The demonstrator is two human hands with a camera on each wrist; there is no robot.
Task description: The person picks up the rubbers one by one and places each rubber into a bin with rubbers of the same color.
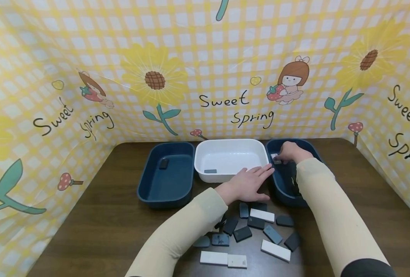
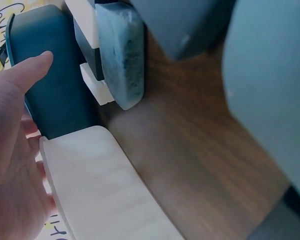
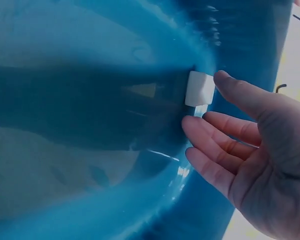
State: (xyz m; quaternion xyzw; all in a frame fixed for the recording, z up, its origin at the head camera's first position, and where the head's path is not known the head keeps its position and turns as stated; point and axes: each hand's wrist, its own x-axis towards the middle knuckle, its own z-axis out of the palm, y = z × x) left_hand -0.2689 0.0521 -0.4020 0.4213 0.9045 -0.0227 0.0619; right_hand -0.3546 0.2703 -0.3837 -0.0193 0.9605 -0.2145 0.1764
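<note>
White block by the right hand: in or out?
In: the right wrist view shows the white block inside the blue bin, beside the right hand.

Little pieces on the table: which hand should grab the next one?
Probably the left hand: it looks empty and is nearer those pieces. The right hand is inside a blue bin, by a white piece.

The yellow-checked backdrop cloth (image 1: 205, 69) reads "Sweet Spring" 3 times in black script.
</note>
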